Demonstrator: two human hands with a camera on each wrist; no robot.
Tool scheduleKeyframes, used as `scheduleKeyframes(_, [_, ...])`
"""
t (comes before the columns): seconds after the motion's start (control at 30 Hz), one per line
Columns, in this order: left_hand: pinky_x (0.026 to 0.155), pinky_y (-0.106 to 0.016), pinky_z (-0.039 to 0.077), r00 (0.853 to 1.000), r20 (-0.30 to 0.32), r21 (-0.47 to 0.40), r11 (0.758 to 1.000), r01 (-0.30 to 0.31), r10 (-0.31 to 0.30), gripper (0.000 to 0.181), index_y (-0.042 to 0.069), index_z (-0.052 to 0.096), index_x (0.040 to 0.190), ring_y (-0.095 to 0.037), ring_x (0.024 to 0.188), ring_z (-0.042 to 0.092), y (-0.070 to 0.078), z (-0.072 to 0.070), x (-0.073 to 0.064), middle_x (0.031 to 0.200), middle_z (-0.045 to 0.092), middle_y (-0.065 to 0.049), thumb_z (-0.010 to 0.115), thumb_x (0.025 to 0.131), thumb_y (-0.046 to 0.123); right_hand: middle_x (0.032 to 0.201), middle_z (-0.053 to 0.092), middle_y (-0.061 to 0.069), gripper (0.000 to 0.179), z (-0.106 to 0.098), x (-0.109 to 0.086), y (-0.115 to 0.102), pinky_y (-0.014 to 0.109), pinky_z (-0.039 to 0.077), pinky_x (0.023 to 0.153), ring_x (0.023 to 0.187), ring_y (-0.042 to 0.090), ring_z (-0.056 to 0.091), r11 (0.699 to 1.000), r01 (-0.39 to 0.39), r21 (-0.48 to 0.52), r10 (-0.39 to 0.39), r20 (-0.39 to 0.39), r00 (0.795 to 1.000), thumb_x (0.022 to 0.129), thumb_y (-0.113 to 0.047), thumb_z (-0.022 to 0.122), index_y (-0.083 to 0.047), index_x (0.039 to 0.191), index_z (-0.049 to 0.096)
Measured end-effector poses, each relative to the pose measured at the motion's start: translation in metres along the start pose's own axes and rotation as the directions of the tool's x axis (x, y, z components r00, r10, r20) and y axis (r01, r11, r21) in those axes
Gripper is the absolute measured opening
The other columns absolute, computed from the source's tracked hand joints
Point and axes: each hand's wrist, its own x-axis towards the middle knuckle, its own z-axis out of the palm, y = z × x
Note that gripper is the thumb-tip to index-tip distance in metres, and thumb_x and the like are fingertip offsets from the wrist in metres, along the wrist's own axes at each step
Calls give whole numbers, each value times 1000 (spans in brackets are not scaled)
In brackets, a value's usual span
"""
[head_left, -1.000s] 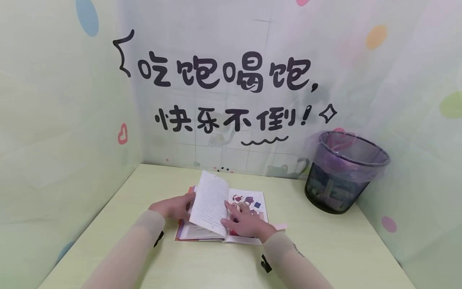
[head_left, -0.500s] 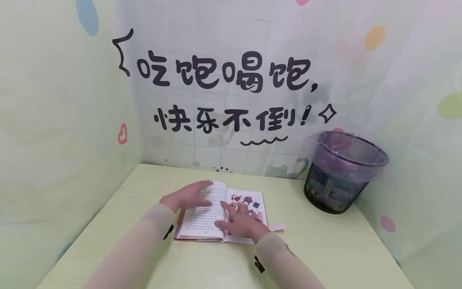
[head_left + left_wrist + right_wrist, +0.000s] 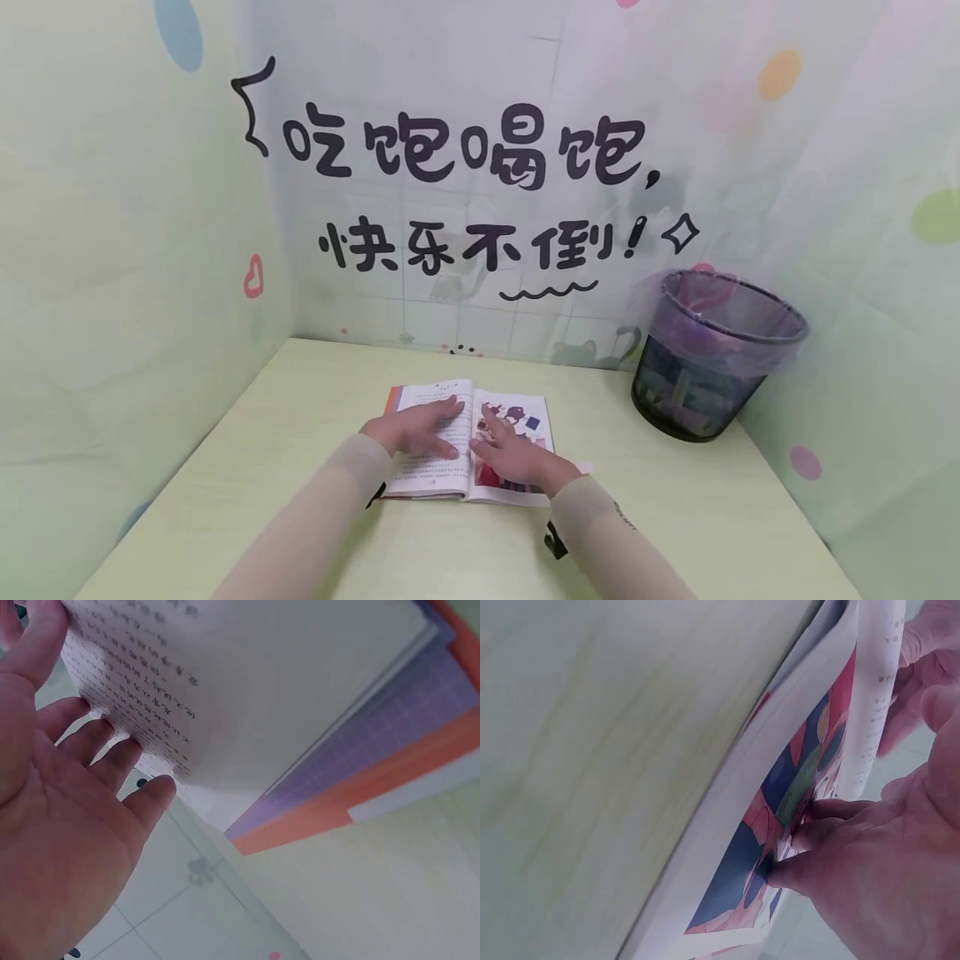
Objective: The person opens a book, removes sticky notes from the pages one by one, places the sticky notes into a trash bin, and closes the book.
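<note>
A book [image 3: 423, 482] lies spread on the table, with a printed text page on the left and a colour illustration [image 3: 780, 802] on the right page. Over the text page is my left hand [image 3: 416, 427], its fingers extended and spread towards the centre fold. In the left wrist view this hand [image 3: 82, 802] has its palm facing the printed page [image 3: 217, 697], and the orange and purple cover edge [image 3: 300, 825] shows beyond. My right hand [image 3: 517, 458] rests on the illustrated page, fingertips on the picture in the right wrist view. Neither hand grips anything.
A dark wastebasket [image 3: 690, 392] with a purple liner stands at the back right of the pale table [image 3: 637, 500]. A small pink slip [image 3: 586, 467] sticks out past the book's right side. Printed wall sheets enclose the table behind and at both sides.
The raised page has come down flat on the left side. My left hand has moved from the book's left edge rightward onto the page; the right hand stays on the illustrated page, shifting slightly.
</note>
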Motion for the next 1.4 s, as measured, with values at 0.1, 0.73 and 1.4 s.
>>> scheduleKeyframes(0.1, [139, -59, 20, 1000, -9, 1, 1000, 15, -15, 93, 21, 38, 172, -35, 172, 20, 0, 3, 1, 184, 25, -7, 86, 94, 38, 186, 13, 12, 81, 0, 0, 0, 76, 12, 134, 173, 40, 9, 999, -4, 32, 4, -1, 1000, 114, -62, 39, -28, 179, 6])
scheduleKeyframes(0.73, [139, -55, 23, 997, -16, 46, 996, 74, -74, 92, 24, 42, 171, -32, 171, 25, 16, 9, -2, 182, 30, -4, 87, 93, 39, 181, 29, 18, 72, -2, 0, 4, 68, 24, 135, 169, 40, 27, 1000, -15, -3, 15, -34, 999, 117, -47, 41, -8, 175, 25])
scheduleKeyframes(1.4, [139, -58, 22, 992, -14, 44, 991, 127, -127, 92, 29, 42, 170, -32, 171, 24, 24, 11, 3, 183, 30, 1, 88, 92, 40, 140, 64, 26, 52, -40, -2, 56, 71, 40, 121, 129, 42, 57, 918, -364, -158, 314, -274, 909, 111, -40, 58, 6, 132, 69])
